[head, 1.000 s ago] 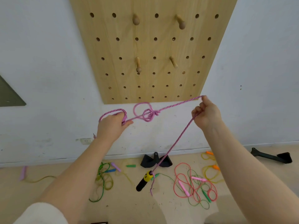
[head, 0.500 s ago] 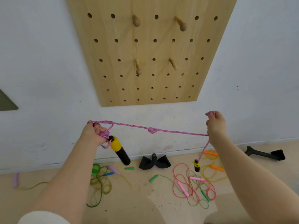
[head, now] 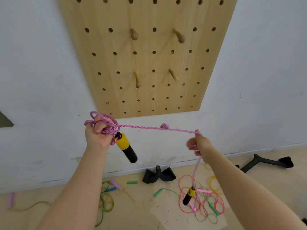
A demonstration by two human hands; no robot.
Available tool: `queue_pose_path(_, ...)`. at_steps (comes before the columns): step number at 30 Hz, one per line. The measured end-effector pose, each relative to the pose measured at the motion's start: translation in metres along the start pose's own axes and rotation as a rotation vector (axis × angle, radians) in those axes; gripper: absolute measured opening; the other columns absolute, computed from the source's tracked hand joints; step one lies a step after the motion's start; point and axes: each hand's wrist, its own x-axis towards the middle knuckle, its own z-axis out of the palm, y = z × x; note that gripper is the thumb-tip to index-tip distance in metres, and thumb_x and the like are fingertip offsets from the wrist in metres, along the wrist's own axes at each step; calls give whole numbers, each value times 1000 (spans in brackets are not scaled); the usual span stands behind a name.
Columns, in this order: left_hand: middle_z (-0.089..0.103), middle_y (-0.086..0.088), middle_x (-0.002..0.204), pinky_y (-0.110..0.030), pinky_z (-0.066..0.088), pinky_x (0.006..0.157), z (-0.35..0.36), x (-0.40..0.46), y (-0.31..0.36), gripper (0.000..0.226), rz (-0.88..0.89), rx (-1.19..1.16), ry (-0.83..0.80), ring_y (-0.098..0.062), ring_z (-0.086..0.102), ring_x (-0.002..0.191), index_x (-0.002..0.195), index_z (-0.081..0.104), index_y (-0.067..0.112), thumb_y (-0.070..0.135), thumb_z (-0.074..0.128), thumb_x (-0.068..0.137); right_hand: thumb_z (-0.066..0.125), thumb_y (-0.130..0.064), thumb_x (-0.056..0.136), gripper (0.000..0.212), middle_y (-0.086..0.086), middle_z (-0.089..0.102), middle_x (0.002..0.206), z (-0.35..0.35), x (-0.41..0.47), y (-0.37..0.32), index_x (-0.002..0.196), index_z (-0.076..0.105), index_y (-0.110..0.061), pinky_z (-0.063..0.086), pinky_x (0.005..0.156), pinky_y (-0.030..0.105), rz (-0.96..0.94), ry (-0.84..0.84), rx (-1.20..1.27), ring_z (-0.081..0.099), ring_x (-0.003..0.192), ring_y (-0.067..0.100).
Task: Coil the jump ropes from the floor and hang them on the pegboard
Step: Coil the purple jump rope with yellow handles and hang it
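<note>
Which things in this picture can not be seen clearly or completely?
- Right hand, head view: motion-blurred, grip on pink rope unclear.
- Knot: too small to read.
- Pegboard: top cut by frame edge.
- Rope coils in left hand: count hidden by fingers.

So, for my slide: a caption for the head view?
Left hand grips pink rope coils; right hand stretches it below pegboard.

Nothing readable anywhere in this shot, honestly. No labels, brand marks, numbers or signs show on anything in view, and no lettering can be made out at this sharpness.
</note>
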Motion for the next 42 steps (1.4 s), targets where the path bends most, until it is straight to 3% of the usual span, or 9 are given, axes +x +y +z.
queue_pose_path(4, 44, 3, 39, -13, 37, 43, -28, 4, -9, 51, 144, 254, 388, -10, 37, 30, 51, 38, 14, 24, 25, 100, 12, -45, 100, 64, 2, 72, 76, 16, -7, -33, 91, 65, -10, 44, 82, 41, 63, -315, 1240, 67, 81, 19)
queue_pose_path(7, 45, 1, 63, -24, 35, 55, -41, -3, -12, 44, 208, 380, 545, -15, 39, 49, 66, 39, 13, 33, 20, 100, 14, -30, 99, 50, -3, 30, 34, 21, -8, -37, 58, 37, -14, 30, 40, 14, 171, -291, 1551, 29, 25, 11)
queue_pose_path(10, 37, 2, 56, -19, 30, 46, -43, -6, 0, 53, 255, 621, 645, -14, 30, 37, 61, 36, 16, 52, 19, 97, 17, -39, 96, 53, -4, 15, 34, 8, -4, -31, 51, 32, -15, 12, 37, 16, 77, -110, 1288, 11, 28, 13)
queue_pose_path(14, 45, 0, 55, -22, 32, 40, -36, -8, 9, 55, 377, 1207, 645, -17, 35, 34, 60, 44, 16, 61, 33, 91, 26, -39, 101, 53, -1, 46, 54, -4, -7, -31, 95, 64, -3, 26, 42, 23, -272, 71, 121, 26, 41, 12)
queue_pose_path(20, 45, -2, 42, -30, 38, 54, -10, -9, -6, 58, 612, 1902, 252, -32, 47, 53, 49, 45, 11, 40, 35, 98, 31, -47, 97, 42, 2, 68, 106, 9, -13, -27, 114, 64, -28, 46, 82, 32, -595, -145, -1294, 59, 98, 24)
queue_pose_path(28, 41, -4, 47, -32, 36, 54, 6, -24, -27, 51, 632, 1963, 0, -29, 44, 54, 50, 42, 14, 30, 36, 99, 35, 7, 84, 55, 11, 51, 126, 13, -17, -24, 133, 32, -18, 41, 85, 33, -590, -160, -1410, 51, 110, 29)
queue_pose_path(34, 30, 10, 34, -17, 26, 41, 69, -40, -64, 53, 535, 1587, -228, -8, 26, 37, 55, 40, 9, 33, 29, 101, 43, 7, 72, 86, -5, 19, 155, -13, -25, -40, 146, 17, -28, 16, 116, 42, -153, -569, -584, 12, 144, 16)
queue_pose_path(39, 26, 10, 35, -15, 25, 41, 81, -44, -77, 56, 484, 1586, -288, -8, 25, 35, 51, 42, 14, 33, 27, 102, 73, -28, 75, 20, -2, 65, 86, -8, -36, -51, 83, 59, -16, 47, 73, 25, -396, -215, -993, 60, 83, 14)
queue_pose_path(42, 26, 9, 35, -15, 24, 40, 81, -48, -79, 57, 453, 1599, -289, -8, 26, 34, 49, 42, 16, 34, 26, 101, 63, -35, 85, 37, -4, 47, 57, -4, -42, -48, 57, 48, -17, 34, 54, 22, -414, -109, -829, 44, 55, 12)
